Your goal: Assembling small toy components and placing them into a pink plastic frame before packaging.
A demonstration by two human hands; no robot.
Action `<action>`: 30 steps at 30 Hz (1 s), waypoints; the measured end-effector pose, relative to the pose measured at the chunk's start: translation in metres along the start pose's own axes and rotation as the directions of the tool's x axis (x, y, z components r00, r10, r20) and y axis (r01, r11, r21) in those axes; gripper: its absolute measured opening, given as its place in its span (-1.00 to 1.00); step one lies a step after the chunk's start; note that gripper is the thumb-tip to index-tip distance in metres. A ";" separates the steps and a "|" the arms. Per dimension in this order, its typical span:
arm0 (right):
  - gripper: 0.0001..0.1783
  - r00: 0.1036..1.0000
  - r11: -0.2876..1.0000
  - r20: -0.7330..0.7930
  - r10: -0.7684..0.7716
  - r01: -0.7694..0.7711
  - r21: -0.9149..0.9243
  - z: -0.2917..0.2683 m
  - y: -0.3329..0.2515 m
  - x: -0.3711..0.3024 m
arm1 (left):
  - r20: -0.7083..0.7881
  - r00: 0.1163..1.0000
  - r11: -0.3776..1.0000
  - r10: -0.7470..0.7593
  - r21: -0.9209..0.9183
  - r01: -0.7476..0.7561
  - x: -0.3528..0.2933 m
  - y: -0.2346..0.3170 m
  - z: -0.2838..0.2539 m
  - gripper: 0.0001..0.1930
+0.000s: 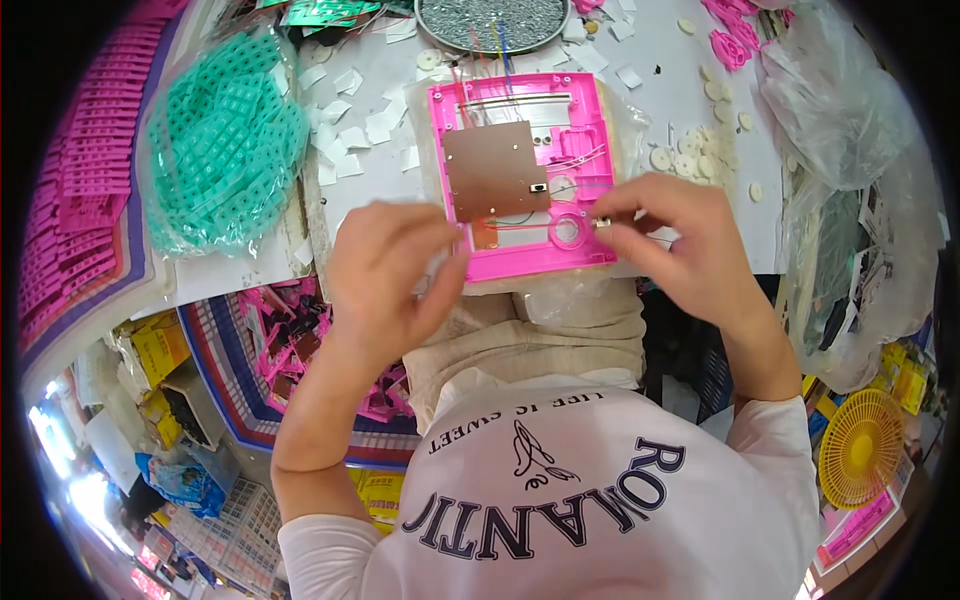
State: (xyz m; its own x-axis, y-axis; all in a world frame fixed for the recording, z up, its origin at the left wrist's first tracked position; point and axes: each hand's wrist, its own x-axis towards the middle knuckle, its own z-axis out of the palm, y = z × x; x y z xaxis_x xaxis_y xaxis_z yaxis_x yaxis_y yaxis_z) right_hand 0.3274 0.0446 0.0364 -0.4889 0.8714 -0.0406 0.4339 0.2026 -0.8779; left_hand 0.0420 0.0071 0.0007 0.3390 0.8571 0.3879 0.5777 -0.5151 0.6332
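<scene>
A pink plastic casing [520,265] lies open-side up in front of me, on clear plastic wrap at the table's near edge. Inside it sits a brown circuit board [495,170] with thin wires running from it. My left hand [390,270] is at the casing's left edge, fingers curled and thumb against the rim. My right hand [675,235] pinches a small metal part with a wire [602,223], perhaps a switch, between thumb and forefinger over the casing's right side. Near it is a round ring [568,231] moulded into the casing.
Beyond the casing stands a round tray [490,45] of small grey metal pieces. Left lie a bag of green plastic parts [225,145] and stacked pink parts [90,150]. White paper squares [378,127] and pale discs [685,160] are scattered about. A basket of pink parts [285,335] is below.
</scene>
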 end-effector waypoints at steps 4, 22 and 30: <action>-0.83 0.960 0.848 0.058 -0.274 0.269 -0.457 0.010 0.004 -0.019 | 0.246 0.969 0.968 0.005 0.244 -0.067 -0.022 0.010 0.009 -0.51; -0.60 0.825 0.745 -0.146 -0.546 0.399 -0.535 0.033 0.072 -0.041 | 0.324 0.946 0.972 0.010 0.218 -0.085 -0.008 0.051 0.036 -0.40; -0.21 0.946 0.566 0.293 -0.141 0.320 -0.760 0.022 0.029 -0.070 | 0.418 0.872 0.763 0.254 0.467 -0.446 -0.009 0.060 0.061 -0.53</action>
State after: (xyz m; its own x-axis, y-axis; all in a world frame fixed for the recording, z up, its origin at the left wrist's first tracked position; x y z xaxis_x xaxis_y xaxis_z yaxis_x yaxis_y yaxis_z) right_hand 0.3578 -0.0206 0.0036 -0.7454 0.6644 -0.0548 0.6642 0.7330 -0.1469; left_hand 0.1192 -0.0309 -0.0053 0.7527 0.6207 0.2196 0.6367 -0.7711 -0.0029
